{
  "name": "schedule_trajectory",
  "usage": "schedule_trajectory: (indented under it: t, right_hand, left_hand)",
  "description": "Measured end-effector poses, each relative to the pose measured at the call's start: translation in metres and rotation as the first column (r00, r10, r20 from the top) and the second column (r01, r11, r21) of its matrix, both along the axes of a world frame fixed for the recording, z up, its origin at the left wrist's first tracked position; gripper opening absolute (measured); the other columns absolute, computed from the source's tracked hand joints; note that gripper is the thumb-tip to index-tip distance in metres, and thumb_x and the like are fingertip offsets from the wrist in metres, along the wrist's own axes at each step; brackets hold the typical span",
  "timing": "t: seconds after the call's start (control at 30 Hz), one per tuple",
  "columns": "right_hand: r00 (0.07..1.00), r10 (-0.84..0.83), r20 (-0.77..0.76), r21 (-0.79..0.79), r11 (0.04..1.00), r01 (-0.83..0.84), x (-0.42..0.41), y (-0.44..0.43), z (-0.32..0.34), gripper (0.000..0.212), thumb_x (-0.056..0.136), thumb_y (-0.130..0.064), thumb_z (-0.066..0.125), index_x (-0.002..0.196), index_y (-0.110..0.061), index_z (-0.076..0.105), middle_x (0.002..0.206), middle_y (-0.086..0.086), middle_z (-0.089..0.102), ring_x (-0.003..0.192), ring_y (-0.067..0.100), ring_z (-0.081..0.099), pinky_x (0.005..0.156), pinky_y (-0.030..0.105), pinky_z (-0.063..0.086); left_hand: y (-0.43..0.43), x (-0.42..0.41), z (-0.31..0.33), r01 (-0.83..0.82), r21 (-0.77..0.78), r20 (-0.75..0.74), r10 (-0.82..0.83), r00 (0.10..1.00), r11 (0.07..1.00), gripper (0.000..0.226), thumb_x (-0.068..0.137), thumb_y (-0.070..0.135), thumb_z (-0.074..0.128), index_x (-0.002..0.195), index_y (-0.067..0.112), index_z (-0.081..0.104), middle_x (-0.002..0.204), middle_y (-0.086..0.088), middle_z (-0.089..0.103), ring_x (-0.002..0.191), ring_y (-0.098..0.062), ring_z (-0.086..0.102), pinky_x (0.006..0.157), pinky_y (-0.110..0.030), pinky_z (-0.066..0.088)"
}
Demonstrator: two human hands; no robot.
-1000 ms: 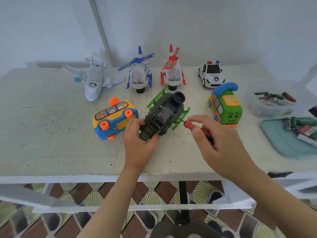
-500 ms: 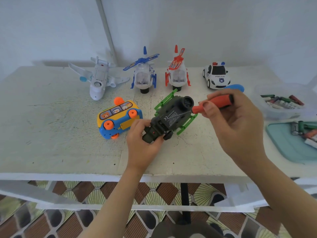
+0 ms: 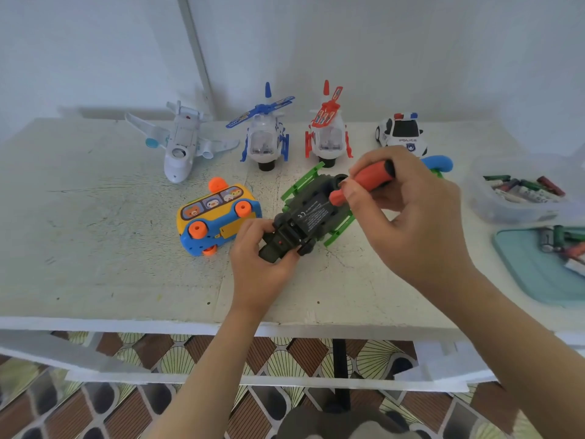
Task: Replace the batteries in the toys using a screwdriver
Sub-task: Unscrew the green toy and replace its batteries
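**At table (image 3: 95, 248) centre: screwdriver (image 3: 364, 182) on dark green toy (image 3: 311, 217)**

Bus toy (image 3: 215, 217) at left. Left hand (image 3: 256, 264) grips near end of dark green toy, belly up. Right hand (image 3: 411, 223) pinches orange screwdriver, tip on toy's underside. Battery tub (image 3: 519, 198) far right.

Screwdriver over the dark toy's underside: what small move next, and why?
Probably seat the tip in the cover screw and turn. The right hand grips the screwdriver angled down onto the upturned dark toy, which the left hand holds; the cover looks closed.
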State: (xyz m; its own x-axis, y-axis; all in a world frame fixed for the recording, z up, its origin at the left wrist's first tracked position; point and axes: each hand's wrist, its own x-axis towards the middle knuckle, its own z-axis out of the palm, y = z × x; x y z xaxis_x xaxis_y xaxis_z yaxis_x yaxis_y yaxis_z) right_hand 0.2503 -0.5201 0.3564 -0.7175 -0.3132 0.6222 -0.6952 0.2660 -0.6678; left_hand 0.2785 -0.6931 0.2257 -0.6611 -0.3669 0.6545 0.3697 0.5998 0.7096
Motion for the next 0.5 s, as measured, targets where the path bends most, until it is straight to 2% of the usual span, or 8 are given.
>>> schedule_trajectory:
  t: [0.1, 0.17, 0.23, 0.43, 0.5]
  right_hand:
    - [1.000, 0.011, 0.010, -0.034, 0.999, -0.010, 0.0012, -0.0010, -0.0038, 0.008, 0.089, -0.007, 0.063, 0.096, -0.006, 0.059, 0.081, -0.011, 0.064, 0.082, 0.001, 0.069, 0.069, 0.008, 0.051]
    - [1.000, 0.009, 0.004, -0.036, 0.999, -0.009, 0.0023, -0.0013, -0.0053, 0.009, 0.089, -0.008, 0.063, 0.097, -0.006, 0.058, 0.082, -0.010, 0.064, 0.081, 0.001, 0.069, 0.069, 0.007, 0.051]
    - [1.000, 0.006, 0.005, -0.039, 0.999, -0.006, 0.0016, -0.0016, -0.0051, 0.009, 0.090, -0.008, 0.063, 0.096, -0.005, 0.058, 0.081, -0.008, 0.065, 0.082, 0.002, 0.069, 0.069, 0.007, 0.050]
    - [0.998, 0.012, -0.061, 0.045, 0.999, -0.010, 0.0017, -0.0011, -0.0035, 0.009, 0.089, -0.008, 0.063, 0.096, -0.004, 0.059, 0.079, -0.009, 0.063, 0.087, 0.003, 0.067, 0.070, 0.005, 0.049]
    - [0.995, 0.017, -0.101, 0.099, 0.995, -0.007, 0.0011, 0.0001, -0.0019, 0.012, 0.090, -0.013, 0.063, 0.098, -0.006, 0.058, 0.081, -0.005, 0.066, 0.083, 0.008, 0.068, 0.070, 0.013, 0.053]
  left_hand:
    - [0.0007, 0.0006, 0.0024, 0.017, -0.008, -0.008, -0.017, 1.000, 1.000, 0.042, 0.065, 0.019, 0.077, 0.090, 0.035, 0.048, 0.087, 0.018, 0.050, 0.081, 0.004, 0.049, 0.068, -0.008, 0.036]
    - [0.0011, 0.0008, 0.0033, 0.020, 0.000, 0.002, -0.020, 1.000, 1.000, 0.033, 0.066, 0.024, 0.073, 0.090, 0.029, 0.050, 0.088, 0.018, 0.050, 0.081, 0.004, 0.049, 0.068, -0.009, 0.037]
    - [0.0012, 0.0007, 0.0029, 0.015, 0.000, 0.011, -0.015, 1.000, 1.000, 0.031, 0.066, 0.026, 0.073, 0.088, 0.023, 0.051, 0.088, 0.018, 0.050, 0.081, 0.005, 0.049, 0.068, -0.008, 0.037]
    - [0.0010, 0.0003, 0.0018, 0.012, 0.004, 0.008, -0.012, 1.000, 1.000, 0.030, 0.066, 0.024, 0.072, 0.088, 0.023, 0.051, 0.087, 0.017, 0.050, 0.081, 0.005, 0.048, 0.069, -0.009, 0.036]
    - [0.0007, -0.0003, 0.0013, 0.009, 0.005, 0.008, -0.009, 1.000, 1.000, 0.030, 0.066, 0.023, 0.072, 0.087, 0.022, 0.052, 0.086, 0.015, 0.050, 0.082, 0.005, 0.048, 0.069, -0.009, 0.036]
